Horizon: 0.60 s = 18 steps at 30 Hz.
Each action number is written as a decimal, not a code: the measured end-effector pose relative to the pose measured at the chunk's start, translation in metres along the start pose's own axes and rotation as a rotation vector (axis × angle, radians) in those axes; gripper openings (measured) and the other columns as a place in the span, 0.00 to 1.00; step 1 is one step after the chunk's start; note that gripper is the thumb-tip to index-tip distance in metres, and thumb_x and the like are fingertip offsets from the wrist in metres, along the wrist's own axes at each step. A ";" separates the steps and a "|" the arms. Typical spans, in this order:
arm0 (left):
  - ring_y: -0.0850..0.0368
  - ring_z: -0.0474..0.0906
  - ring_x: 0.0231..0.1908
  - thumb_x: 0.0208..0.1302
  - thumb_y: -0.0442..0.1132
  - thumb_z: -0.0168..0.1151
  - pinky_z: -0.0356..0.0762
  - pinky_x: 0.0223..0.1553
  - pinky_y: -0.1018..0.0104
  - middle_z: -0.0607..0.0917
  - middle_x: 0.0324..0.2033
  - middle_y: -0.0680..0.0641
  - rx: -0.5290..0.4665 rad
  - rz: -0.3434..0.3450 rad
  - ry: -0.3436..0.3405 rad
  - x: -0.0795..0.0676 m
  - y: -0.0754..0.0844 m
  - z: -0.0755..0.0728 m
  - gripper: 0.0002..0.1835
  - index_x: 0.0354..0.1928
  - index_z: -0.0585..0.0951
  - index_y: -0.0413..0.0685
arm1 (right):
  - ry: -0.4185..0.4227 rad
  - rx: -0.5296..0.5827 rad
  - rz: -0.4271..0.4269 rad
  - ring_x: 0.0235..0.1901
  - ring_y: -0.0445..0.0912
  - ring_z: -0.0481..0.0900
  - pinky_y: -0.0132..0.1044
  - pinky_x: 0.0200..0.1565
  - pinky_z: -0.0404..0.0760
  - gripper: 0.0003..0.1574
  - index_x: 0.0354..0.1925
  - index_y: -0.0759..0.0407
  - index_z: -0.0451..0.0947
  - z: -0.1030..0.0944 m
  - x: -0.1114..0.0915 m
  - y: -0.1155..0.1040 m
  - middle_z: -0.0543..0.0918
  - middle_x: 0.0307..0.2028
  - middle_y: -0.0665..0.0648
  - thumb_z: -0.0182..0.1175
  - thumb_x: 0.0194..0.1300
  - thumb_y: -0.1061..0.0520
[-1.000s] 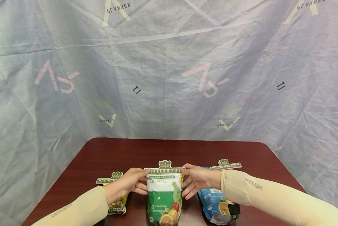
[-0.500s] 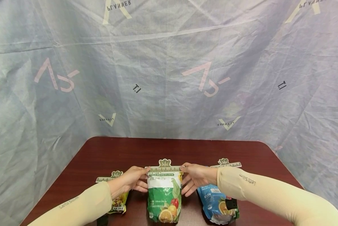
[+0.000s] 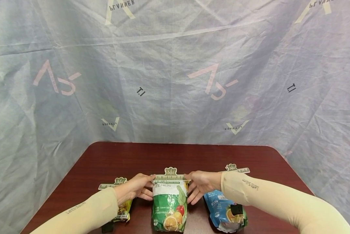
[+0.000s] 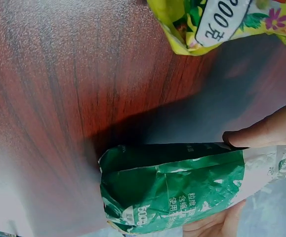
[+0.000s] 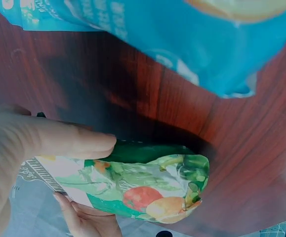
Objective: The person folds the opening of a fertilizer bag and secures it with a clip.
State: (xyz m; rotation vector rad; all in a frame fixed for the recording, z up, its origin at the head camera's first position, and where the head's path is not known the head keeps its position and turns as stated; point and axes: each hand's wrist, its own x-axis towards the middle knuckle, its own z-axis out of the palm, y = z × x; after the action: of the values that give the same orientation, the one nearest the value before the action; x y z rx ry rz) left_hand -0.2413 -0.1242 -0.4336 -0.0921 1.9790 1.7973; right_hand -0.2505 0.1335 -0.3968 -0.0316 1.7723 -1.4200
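Observation:
A green-and-white pouch (image 3: 169, 203) printed with fruit and vegetables stands upright at the table's near middle. Across its top runs a bag clip (image 3: 170, 177) with a piano-key pattern and a crown-shaped handle. My left hand (image 3: 138, 187) pinches the clip's left end, other fingers spread beside the pouch. At the right end my right hand (image 3: 202, 183) does the same, thumb on the clip. In the left wrist view a finger (image 4: 268, 129) touches the pouch's edge. The right wrist view shows the pouch's printed side (image 5: 143, 190) below my right hand (image 5: 39, 140).
To the left, partly behind my forearm, is a yellow bag (image 3: 124, 210) with a similar clip (image 3: 109, 186). A blue pouch (image 3: 220, 208) stands on the right, its clip (image 3: 233, 168) partly covered by my right arm. The dark red table (image 3: 175, 154) ends at a grey cloth backdrop (image 3: 169, 113).
The clip rises slightly, then dips again, and the pouch's top now leans so its upper print is less visible. My right forearm has shifted a little left. Both hands keep their hold.

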 end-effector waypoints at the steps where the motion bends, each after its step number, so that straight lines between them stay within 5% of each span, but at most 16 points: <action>1: 0.38 0.81 0.29 0.70 0.46 0.46 0.79 0.30 0.50 0.77 0.41 0.33 -0.002 -0.004 0.004 0.000 0.000 0.000 0.25 0.53 0.62 0.26 | -0.006 -0.006 0.010 0.38 0.67 0.78 0.55 0.39 0.77 0.40 0.69 0.68 0.35 0.000 0.000 -0.001 0.68 0.50 0.82 0.37 0.73 0.47; 8: 0.36 0.80 0.32 0.69 0.46 0.46 0.78 0.30 0.48 0.71 0.47 0.25 0.009 -0.037 0.016 -0.001 -0.001 0.000 0.31 0.60 0.56 0.24 | -0.029 -0.018 0.084 0.41 0.67 0.77 0.54 0.42 0.76 0.40 0.69 0.66 0.36 -0.001 0.004 -0.004 0.68 0.50 0.80 0.37 0.73 0.45; 18: 0.36 0.80 0.34 0.66 0.54 0.46 0.78 0.33 0.46 0.75 0.45 0.31 0.020 -0.078 -0.037 0.001 -0.004 -0.001 0.36 0.60 0.55 0.25 | -0.047 -0.001 0.126 0.43 0.67 0.76 0.54 0.44 0.75 0.42 0.70 0.65 0.33 -0.002 0.009 0.000 0.66 0.52 0.81 0.37 0.72 0.44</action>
State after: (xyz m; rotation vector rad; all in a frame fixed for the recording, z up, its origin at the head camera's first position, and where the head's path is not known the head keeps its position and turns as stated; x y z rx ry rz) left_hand -0.2414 -0.1256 -0.4372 -0.1273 1.9406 1.7178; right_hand -0.2577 0.1301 -0.4020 0.0456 1.7062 -1.3179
